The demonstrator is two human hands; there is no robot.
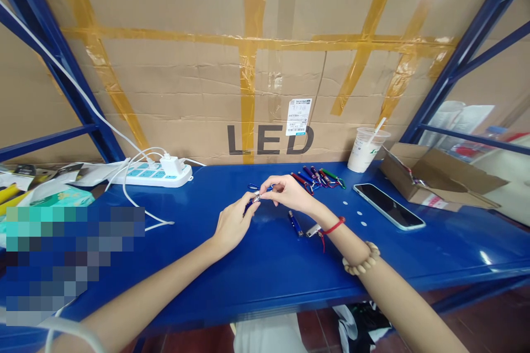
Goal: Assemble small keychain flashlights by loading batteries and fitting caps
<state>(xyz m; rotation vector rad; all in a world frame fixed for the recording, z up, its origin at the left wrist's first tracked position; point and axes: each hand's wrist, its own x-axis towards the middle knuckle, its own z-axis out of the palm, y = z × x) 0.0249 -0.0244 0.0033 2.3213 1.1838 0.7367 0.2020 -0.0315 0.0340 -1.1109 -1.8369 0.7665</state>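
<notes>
On a blue metal table [265,278], a pile of slim coloured metal tubes with clips [318,174] is my landmark. Just left of the pile and slightly nearer me, my two bare hands meet around a small silvery piece [256,197]. My left hand [232,225] grips it from the near side between thumb and fingers; my right hand [290,191] pinches it from the other side. Something dark blue shows by my left fingers, but they cover too much to tell whether it belongs to the piece.

Nearer me than the pile, a single blue tube [295,224] lies loose, with a small whitish rectangular piece [313,230] just beside it. Right of the pile are a few round white discs [359,213], then a phone [389,207]. Behind and right of it stands a cup with a straw [363,150]; well to its left lies a white power strip [181,179]. A huge carton printed "LED" [186,99] rises behind it.

The step in hand looks like fine fingertip work on the silvery piece; whether I am joining or parting anything, I cannot tell. The next move calls, I judge, for a steady left grip and a light, precise right pinch.
</notes>
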